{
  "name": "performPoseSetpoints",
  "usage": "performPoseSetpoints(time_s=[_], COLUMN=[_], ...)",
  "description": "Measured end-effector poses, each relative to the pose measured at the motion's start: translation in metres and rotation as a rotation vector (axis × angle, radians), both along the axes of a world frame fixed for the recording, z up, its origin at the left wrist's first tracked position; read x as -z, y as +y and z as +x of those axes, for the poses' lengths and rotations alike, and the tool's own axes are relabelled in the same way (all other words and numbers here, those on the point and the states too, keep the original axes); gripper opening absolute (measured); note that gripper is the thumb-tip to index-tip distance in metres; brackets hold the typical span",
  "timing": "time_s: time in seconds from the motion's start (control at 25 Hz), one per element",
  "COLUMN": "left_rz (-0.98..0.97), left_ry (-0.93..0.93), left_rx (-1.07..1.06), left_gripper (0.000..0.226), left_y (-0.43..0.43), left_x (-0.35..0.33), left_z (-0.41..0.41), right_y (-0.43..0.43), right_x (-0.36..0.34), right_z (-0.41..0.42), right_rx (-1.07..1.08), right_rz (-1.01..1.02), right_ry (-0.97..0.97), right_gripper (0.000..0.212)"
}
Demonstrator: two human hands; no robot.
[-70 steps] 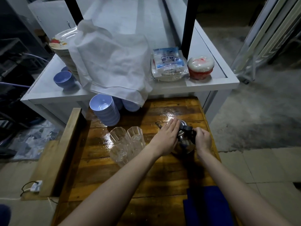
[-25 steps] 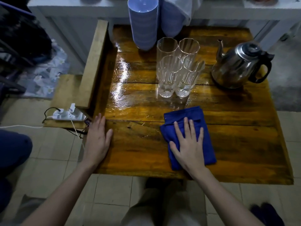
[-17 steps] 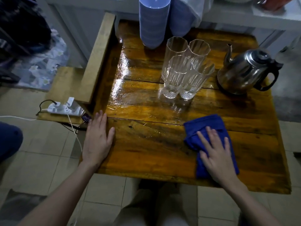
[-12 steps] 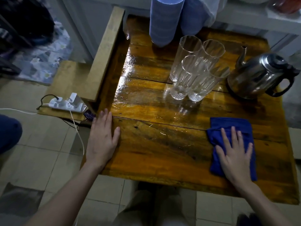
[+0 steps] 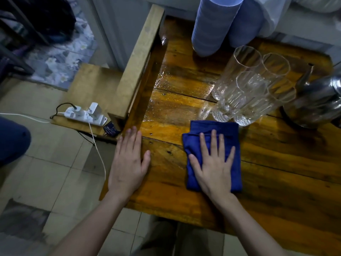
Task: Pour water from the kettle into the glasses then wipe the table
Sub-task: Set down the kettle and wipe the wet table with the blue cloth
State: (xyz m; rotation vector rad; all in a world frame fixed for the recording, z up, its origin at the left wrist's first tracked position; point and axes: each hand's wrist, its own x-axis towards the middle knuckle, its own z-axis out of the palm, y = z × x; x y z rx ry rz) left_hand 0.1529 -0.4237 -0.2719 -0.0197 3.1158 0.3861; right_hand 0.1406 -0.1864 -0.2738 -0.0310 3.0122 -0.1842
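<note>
A folded blue cloth [image 5: 214,130] lies on the wet wooden table [image 5: 276,163], just in front of several clear glasses [image 5: 247,89] that stand bunched together. My right hand [image 5: 214,163] presses flat on the cloth with fingers spread. My left hand [image 5: 129,161] rests flat on the table's near left corner, holding nothing. The steel kettle [image 5: 317,100] stands to the right of the glasses, partly cut off by the frame edge. Water glistens on the boards left of the glasses.
Stacked blue bowls [image 5: 214,24] stand at the table's back, beside a white cloth [image 5: 273,12]. A wooden beam [image 5: 138,63] borders the table's left side. A white power strip [image 5: 84,113] with plugs lies on a low shelf to the left. Tiled floor is below.
My right hand has slid the blue cloth from the table's right side leftward and up toward the glasses. My left hand stays at the left corner.
</note>
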Motion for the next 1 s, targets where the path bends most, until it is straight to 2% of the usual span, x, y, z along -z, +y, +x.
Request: performPoseSetpoints(time_s=[0.32,0.48,0.6,0.72,1.0], left_rz=[0.082,0.112,0.127,0.126,0.112], left_ry=[-0.001,0.001,-0.002,-0.009,-0.004], left_rx=[-0.025,-0.037,-0.044,-0.051,-0.042], left_gripper=[0.054,0.053,0.053,0.053,0.053], left_y=[-0.004,-0.004,-0.004,-0.004,-0.004], left_x=[-0.001,-0.001,0.000,0.001,0.003], left_z=[0.000,-0.001,-0.001,0.000,-0.002], right_y=[-0.038,-0.015,0.017,0.034,-0.027], right_x=[-0.004,-0.004,-0.005,-0.011,-0.008], right_z=[-0.004,0.023,0.029,0.023,-0.026], right_rx=[-0.211,-0.409,-0.517,-0.530,-0.726], right_rz=[-0.027,-0.050,-0.040,-0.049,0.001], right_ry=[-0.026,-0.048,-0.067,-0.085,-0.076], right_gripper=[0.072,0.060,0.063,0.067,0.069])
